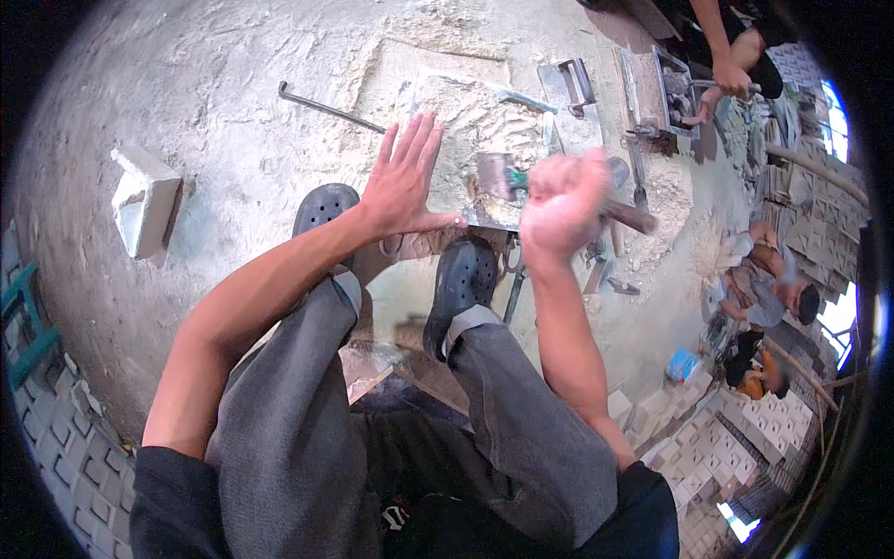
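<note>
My left hand [405, 182] is open, fingers spread, its thumb at the near edge of a flat plate [494, 221] heaped with pale powder [466, 116]. My right hand [563, 205], slightly blurred, is closed round a flat brush-like tool [494, 175]. Its wide greyish end points left over the powder. Green shows at the tool's neck, and a brown handle sticks out right of the fist. Blur hides whether the wide end is bristles or a blade. Beyond my left fingers lies a thin metal rod [326, 107] with a hooked end.
A whitish block [144, 200] stands at left. A metal bracket [568, 86] lies past the plate, and several loose tools [610, 279] lie right of it. At upper right, another person's hands [731, 79] work over a box-like mould [675, 88]. Tiles [717, 447] are stacked at lower right.
</note>
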`<state>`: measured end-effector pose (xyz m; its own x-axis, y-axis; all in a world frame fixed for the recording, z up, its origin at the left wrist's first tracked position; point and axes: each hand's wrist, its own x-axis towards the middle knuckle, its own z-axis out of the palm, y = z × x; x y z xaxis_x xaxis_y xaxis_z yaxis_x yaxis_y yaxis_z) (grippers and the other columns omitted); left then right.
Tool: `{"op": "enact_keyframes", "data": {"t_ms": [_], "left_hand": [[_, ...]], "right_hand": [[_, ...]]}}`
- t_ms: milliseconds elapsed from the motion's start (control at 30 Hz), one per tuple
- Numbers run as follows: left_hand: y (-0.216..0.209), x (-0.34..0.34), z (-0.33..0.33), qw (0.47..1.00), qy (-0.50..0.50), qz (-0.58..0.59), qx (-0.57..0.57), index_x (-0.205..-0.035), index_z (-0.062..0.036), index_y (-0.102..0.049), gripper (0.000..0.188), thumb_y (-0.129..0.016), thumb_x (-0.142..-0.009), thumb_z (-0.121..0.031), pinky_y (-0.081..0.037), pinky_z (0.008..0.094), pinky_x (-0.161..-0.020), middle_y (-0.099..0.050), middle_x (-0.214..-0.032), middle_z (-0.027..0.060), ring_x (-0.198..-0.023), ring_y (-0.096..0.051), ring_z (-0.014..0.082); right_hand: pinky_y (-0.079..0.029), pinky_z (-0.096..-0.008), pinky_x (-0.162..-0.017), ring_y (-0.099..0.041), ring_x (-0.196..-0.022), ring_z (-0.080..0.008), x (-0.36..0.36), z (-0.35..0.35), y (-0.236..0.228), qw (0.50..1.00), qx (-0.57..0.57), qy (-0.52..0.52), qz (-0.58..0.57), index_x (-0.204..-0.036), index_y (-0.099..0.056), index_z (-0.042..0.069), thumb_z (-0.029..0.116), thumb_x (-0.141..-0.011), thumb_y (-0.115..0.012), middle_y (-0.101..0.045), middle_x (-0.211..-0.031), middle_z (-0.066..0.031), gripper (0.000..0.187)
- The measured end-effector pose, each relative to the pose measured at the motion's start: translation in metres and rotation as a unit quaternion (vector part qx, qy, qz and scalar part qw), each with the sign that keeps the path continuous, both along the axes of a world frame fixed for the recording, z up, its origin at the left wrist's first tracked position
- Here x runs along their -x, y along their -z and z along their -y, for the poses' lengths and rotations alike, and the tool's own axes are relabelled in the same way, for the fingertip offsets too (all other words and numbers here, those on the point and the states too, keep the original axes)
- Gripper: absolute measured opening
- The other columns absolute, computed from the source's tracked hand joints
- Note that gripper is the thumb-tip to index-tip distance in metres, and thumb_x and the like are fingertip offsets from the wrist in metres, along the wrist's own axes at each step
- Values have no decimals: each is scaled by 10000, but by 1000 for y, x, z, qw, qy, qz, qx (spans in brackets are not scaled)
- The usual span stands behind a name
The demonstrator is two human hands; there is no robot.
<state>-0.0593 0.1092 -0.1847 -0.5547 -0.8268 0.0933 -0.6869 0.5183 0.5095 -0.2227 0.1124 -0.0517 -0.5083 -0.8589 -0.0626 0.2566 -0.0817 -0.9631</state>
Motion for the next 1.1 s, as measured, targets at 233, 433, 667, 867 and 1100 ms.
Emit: {"op": "enact_keyframes", "data": {"t_ms": [233,433,667,867,1100], "left_hand": [[-2,-3,-1,1000,12,7,3,-1524,85,-131,1361,-594,-658,-858,-36,541,-1213,-130,-1608,255,-1514,-78,371],[-4,-7,-8,999,37,19,3,-1521,85,-128,1314,-598,-696,-823,-25,535,-1214,-142,-1603,261,-1510,-92,386],[-13,-12,-28,990,106,86,21,-1517,23,-260,1085,-563,-796,-730,-84,507,-1217,-217,-1607,175,-1503,-176,298],[-13,-8,-25,984,135,111,20,-1524,-1,-274,1047,-554,-810,-715,-85,503,-1217,-231,-1615,118,-1504,-188,254],[-12,-15,-15,993,66,95,-10,-1505,84,-228,1168,-571,-767,-754,-61,532,-1214,-190,-1601,236,-1511,-131,348]], "right_hand": [[-229,-311,-419,-247,-424,-102,4,20,35,997,4,-67,-33,-576,-303,159,253,-1008,-471,-254,-491,49,474],[-285,-290,-491,-306,-461,-110,-2,11,35,994,-23,25,-102,-581,-339,146,328,-1015,-463,-340,-507,21,487],[-362,-258,-522,-470,-580,-87,5,1,56,963,29,-238,-126,-686,-539,21,172,-931,-564,-539,-637,-15,289],[-322,-288,-494,-419,-513,-92,29,22,43,898,32,-418,-133,-554,-468,28,134,-922,-531,-464,-555,-21,388],[-269,-308,-485,-334,-507,-107,16,-2,8,967,39,-245,65,-550,-385,69,131,-922,-514,-385,-568,-1,398]]}}
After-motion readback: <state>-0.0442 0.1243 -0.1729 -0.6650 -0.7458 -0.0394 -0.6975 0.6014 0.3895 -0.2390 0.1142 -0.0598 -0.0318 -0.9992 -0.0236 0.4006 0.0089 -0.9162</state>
